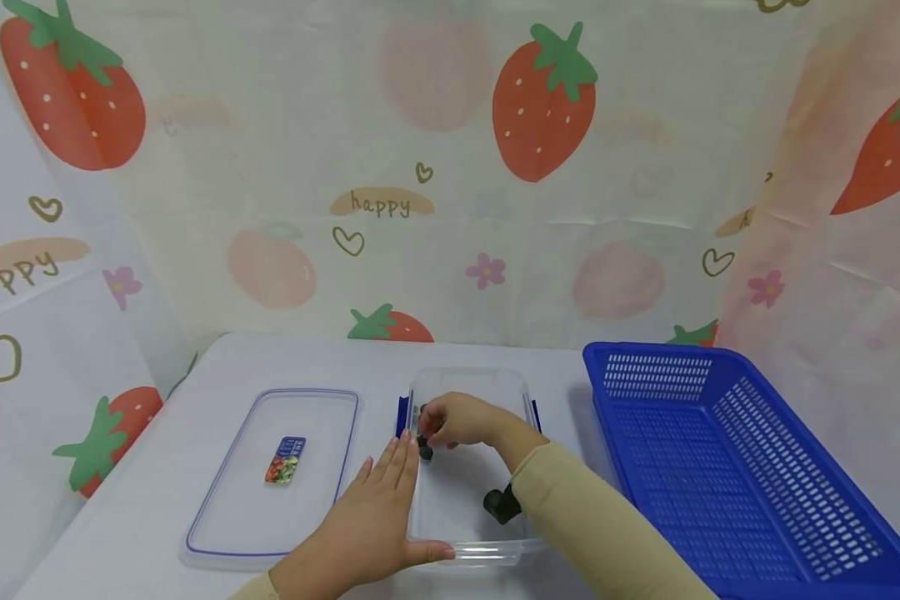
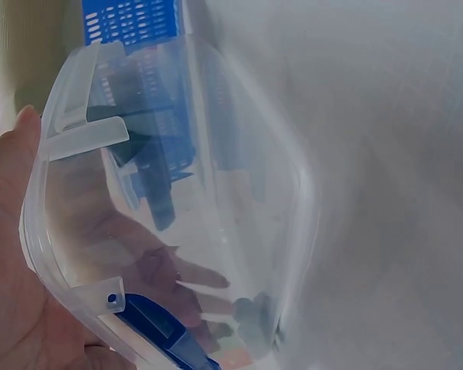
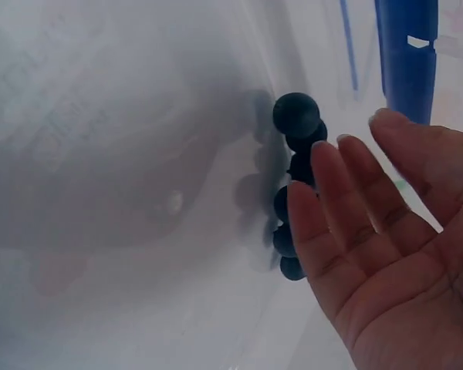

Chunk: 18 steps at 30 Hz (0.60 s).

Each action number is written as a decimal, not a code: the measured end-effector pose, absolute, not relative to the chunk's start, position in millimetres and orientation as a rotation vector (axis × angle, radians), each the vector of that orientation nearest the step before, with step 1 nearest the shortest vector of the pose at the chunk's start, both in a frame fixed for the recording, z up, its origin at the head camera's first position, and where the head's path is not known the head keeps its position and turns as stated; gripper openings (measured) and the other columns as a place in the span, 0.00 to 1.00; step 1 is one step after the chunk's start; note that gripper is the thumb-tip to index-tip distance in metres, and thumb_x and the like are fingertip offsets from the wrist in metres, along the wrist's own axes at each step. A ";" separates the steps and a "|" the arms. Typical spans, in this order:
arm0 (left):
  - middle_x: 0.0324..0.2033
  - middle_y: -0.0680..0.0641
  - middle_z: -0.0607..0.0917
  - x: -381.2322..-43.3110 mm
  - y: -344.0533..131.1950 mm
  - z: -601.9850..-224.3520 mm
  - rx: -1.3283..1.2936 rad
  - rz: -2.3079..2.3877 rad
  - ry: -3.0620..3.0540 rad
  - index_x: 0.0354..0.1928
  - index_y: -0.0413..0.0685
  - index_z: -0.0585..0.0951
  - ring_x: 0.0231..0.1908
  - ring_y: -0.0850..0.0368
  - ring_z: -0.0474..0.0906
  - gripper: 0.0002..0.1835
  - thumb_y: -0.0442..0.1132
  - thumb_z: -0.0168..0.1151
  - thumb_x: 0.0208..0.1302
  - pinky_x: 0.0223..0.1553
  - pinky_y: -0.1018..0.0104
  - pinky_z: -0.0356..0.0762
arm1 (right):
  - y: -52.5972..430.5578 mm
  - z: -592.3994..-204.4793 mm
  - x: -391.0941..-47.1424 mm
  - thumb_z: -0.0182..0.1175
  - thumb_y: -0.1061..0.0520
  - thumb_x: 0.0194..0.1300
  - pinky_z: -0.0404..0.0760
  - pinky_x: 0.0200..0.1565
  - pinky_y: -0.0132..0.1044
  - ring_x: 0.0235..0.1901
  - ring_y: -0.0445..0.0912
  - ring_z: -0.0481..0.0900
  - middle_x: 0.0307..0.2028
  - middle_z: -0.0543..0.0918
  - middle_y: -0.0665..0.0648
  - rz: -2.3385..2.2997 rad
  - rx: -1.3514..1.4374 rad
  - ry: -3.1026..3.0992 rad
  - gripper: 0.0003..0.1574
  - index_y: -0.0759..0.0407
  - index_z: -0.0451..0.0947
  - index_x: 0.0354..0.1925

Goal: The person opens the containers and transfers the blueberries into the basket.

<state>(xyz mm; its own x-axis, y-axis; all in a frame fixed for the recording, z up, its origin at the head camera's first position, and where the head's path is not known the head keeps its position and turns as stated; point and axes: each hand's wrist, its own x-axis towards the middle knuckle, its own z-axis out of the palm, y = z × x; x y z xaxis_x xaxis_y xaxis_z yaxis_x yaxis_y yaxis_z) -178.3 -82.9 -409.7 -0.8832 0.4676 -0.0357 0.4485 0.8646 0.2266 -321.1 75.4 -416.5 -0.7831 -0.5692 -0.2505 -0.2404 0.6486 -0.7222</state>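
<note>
A clear plastic container stands in the middle of the white table. Along its left inner wall lie several dark round berries, likely blueberries, partly covered by fingers in the head view. My right hand reaches inside, its fingers loosely bent beside the berries; the right wrist view shows nothing pinched. My left hand rests with straight fingers along the container's left side, thumb at the near rim. In the left wrist view that hand touches the outer wall, and the right hand shows through the plastic.
To the left lies a clear lid with a blue seal line and a small label. A large blue basket stands on the right. Blue clips stick out at the container's sides. A printed curtain hangs behind the table.
</note>
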 end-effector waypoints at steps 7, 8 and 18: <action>0.70 0.40 0.43 -178.9 -83.8 -410.0 0.730 0.303 2.929 0.70 0.37 0.46 0.69 0.46 0.38 0.66 0.83 0.40 0.41 0.62 0.41 0.50 | 74.2 -422.2 -318.7 0.61 0.66 0.55 0.79 0.37 0.34 0.34 0.43 0.75 0.32 0.79 0.49 -0.775 -0.604 2.417 0.11 0.52 0.81 0.35; 0.70 0.40 0.42 -178.9 -83.9 -409.9 0.729 0.304 2.928 0.70 0.37 0.46 0.69 0.46 0.38 0.66 0.83 0.40 0.40 0.62 0.41 0.50 | 74.0 -423.5 -318.6 0.61 0.66 0.55 0.78 0.38 0.34 0.34 0.43 0.75 0.32 0.79 0.49 -0.754 -0.603 2.414 0.12 0.50 0.81 0.35; 0.70 0.40 0.41 -177.8 -83.2 -408.5 0.731 0.336 2.926 0.70 0.37 0.46 0.69 0.45 0.37 0.65 0.82 0.42 0.41 0.62 0.41 0.49 | 72.1 -429.2 -316.6 0.65 0.63 0.53 0.78 0.39 0.32 0.32 0.41 0.76 0.31 0.79 0.46 -0.676 -0.648 2.405 0.13 0.48 0.80 0.37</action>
